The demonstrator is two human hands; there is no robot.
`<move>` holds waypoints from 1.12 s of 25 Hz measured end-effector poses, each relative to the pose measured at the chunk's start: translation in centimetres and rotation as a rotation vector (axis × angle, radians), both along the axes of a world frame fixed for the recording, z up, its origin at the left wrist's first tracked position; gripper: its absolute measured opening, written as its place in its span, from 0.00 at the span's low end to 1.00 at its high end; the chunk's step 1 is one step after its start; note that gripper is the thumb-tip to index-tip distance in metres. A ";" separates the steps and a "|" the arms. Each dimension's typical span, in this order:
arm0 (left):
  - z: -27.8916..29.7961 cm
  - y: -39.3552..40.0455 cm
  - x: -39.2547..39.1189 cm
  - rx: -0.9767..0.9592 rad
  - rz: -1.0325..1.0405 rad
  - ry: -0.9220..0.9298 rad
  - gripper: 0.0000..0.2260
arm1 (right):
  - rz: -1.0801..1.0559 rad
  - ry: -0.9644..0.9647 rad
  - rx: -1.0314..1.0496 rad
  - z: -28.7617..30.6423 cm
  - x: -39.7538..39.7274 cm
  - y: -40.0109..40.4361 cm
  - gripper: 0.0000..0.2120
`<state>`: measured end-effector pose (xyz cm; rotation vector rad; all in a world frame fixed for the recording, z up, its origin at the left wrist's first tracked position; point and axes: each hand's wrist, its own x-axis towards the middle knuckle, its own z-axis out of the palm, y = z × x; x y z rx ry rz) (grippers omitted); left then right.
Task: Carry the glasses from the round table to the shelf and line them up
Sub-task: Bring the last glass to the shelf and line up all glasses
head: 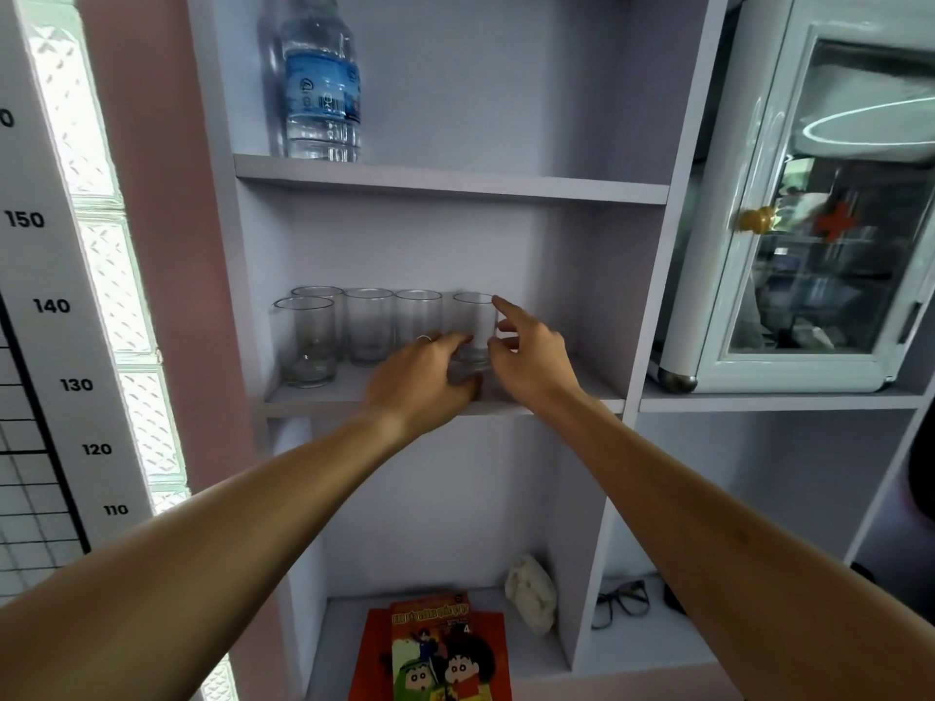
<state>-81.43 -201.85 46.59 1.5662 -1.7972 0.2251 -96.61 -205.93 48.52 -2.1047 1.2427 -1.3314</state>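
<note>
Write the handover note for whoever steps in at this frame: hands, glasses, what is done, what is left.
Left hand: fingers curled round the base of the rightmost glass on the middle shelf.
Right hand: open, fingertips at that glass's right side, index finger near its rim.
Done: four other glasses stand to its left; the leftmost front one sits forward of the row.
Left: release this glass, straighten the line. The round table is out of view.

Five clear glasses (369, 326) stood upright on the middle shelf (324, 392): four in a back row, the rightmost (473, 326) between both hands, and one (306, 341) just before the leftmost.
</note>
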 end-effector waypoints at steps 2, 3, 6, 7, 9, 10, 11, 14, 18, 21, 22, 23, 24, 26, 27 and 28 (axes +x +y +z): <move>0.1 0.1 -0.1 -0.001 0.014 0.001 0.22 | -0.002 0.015 -0.004 0.0 0.2 -0.1 0.27; 0.2 0.2 -0.1 0.003 0.017 0.002 0.22 | 0.002 0.022 -0.005 0.1 0.4 -0.1 0.27; 0.3 0.3 -0.1 0.014 0.011 0.017 0.19 | 0.025 0.030 0.014 0.1 0.8 -0.1 0.28; 0.4 0.3 -0.1 0.015 0.008 0.025 0.17 | 0.029 0.036 0.017 0.1 0.9 -0.2 0.28; 0.4 0.4 -0.1 0.025 -0.002 0.037 0.16 | 0.031 0.052 0.019 0.0 1.1 -0.2 0.28; 0.4 0.6 0.0 0.029 -0.008 0.044 0.16 | 0.029 0.058 0.018 0.0 1.2 -0.3 0.28; 0.4 0.8 0.1 0.023 -0.012 0.052 0.17 | 0.023 0.060 0.012 0.0 1.2 -0.2 0.28; 0.2 1.9 1.4 -0.029 -0.015 0.092 0.15 | -0.032 0.038 -0.092 -0.2 1.8 0.6 0.25; -0.7 4.1 4.8 -0.080 0.000 0.117 0.09 | 0.066 0.015 -0.228 -0.2 4.8 1.9 0.15; -1.2 6.3 7.7 -0.159 0.069 0.142 0.05 | 0.253 0.073 -0.227 0.1 8.4 2.7 0.16; -1.2 7.0 8.5 -0.184 0.095 0.137 0.04 | 0.298 0.088 -0.226 0.2 9.6 3.0 0.17; -1.2 7.6 9.1 -0.198 0.112 0.126 0.04 | 0.323 0.099 -0.216 0.4 10.7 3.1 0.18; -1.2 8.0 9.3 -0.210 0.121 0.110 0.03 | 0.331 0.111 -0.202 0.5 11.6 3.2 0.19; -1.0 8.8 9.8 -0.224 0.136 0.077 0.03 | 0.328 0.137 -0.159 0.9 13.1 3.3 0.17; -1.0 9.0 9.8 -0.230 0.134 0.065 0.03 | 0.327 0.147 -0.139 1.2 13.5 3.4 0.15; -1.0 9.2 10.0 -0.234 0.127 0.055 0.03 | 0.328 0.157 -0.128 1.4 13.8 3.6 0.13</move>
